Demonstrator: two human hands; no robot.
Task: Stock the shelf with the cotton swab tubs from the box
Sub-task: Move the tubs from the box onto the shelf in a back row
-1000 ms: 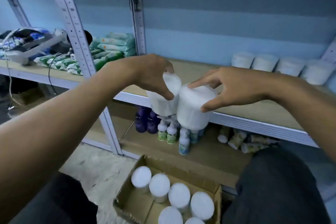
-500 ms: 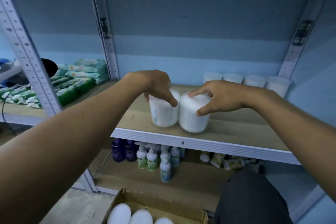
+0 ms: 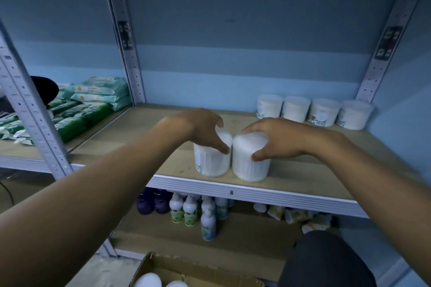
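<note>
While my left hand (image 3: 205, 131) grips one tub (image 3: 211, 158) and my right hand (image 3: 277, 140) the other tub (image 3: 250, 161), both stand upright, touching, at frame centre. The stocked row (image 3: 314, 112) lies upper right on the shelf (image 3: 303, 177), nearer my right hand.

Wooden shelf (image 3: 291, 177), six swab tubs (image 3: 250, 161)

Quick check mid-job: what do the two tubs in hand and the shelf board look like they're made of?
Tubs: likely thin, clear or translucent plastic, since fine vertical white lines, probably the swabs, show through the walls; the tops look smooth white. Shelf board: pale matte wood or laminate, judging by its flat tan surface, with a ribbed, light-painted metal front edge.
</note>
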